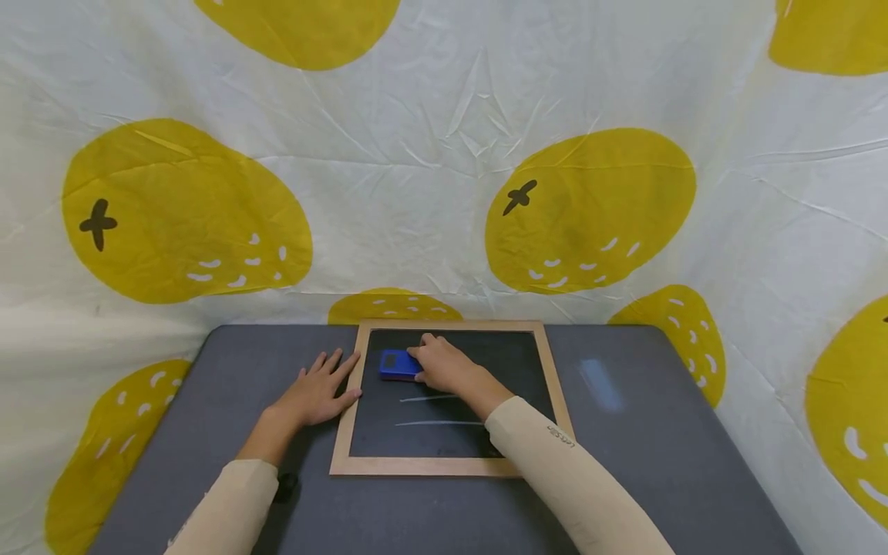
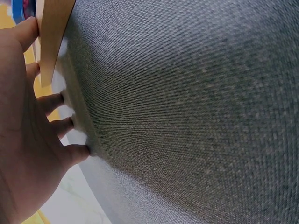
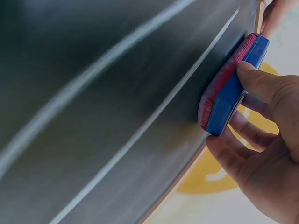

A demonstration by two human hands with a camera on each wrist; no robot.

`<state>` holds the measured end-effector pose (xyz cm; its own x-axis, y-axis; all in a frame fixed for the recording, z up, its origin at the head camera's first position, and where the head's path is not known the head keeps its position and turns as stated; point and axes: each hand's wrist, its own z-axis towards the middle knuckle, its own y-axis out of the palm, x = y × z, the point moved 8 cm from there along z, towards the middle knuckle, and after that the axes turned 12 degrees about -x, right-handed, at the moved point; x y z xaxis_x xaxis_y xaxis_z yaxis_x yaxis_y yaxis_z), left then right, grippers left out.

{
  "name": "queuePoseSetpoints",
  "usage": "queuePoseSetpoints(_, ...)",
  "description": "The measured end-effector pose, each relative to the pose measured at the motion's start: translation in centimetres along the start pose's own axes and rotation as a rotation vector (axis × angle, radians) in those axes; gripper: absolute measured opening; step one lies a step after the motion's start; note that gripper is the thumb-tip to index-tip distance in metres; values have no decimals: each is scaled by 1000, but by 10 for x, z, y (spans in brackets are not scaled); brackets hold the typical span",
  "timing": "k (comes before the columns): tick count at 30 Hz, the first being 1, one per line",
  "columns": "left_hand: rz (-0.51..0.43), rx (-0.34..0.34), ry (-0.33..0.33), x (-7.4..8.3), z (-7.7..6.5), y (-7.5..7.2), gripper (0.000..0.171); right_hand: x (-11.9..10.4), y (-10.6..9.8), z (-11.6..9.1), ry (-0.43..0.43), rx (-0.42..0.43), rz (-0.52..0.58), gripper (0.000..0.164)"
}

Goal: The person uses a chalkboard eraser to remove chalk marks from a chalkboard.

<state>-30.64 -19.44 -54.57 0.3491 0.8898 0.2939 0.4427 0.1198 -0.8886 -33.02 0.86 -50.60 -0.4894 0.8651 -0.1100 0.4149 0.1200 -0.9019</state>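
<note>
A wood-framed chalkboard (image 1: 444, 467) lies on the grey table, with two white chalk lines (image 1: 437, 423) across its lower half. My right hand (image 1: 444, 364) grips a blue chalkboard eraser (image 1: 397, 364) by its sides, thumb on one edge and fingers on the other. In the right wrist view the eraser's red felt (image 3: 219, 88) faces the board surface. My left hand (image 1: 315, 395) has its fingers spread at the frame's left side. The left wrist view shows its thumb against the wooden frame (image 2: 51, 32), while other fingertips rest on the table.
The grey table (image 1: 645, 462) reaches out on both sides of the board. A pale chalky smudge (image 1: 600, 384) marks it to the right. Behind hangs a white cloth (image 1: 395, 208) printed with big yellow fruits.
</note>
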Motion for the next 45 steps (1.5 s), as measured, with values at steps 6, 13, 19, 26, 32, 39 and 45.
queuePoseSetpoints(6,-10,7,10,-1,-1,-1,75,21,5,-16,-11,43,42,58)
queuePoseSetpoints(13,-8,11,23,0,-1,-1,76,44,10,-34,-14,69,88,58)
queuePoseSetpoints(19,1,25,38,5,-2,-6,75,70,13,-53,8,93,128,57)
queuePoseSetpoints(26,2,17,18,5,0,-5,76,98,18,-78,22,116,157,58)
queuePoseSetpoints(32,3,3,7,3,2,-1,76,126,27,-99,55,131,186,58)
queuePoseSetpoints(39,-2,10,1,0,1,0,77,157,36,-117,58,172,223,57)
queuePoseSetpoints(45,-9,-1,-8,-1,0,2,77,167,40,-123,36,196,277,55)
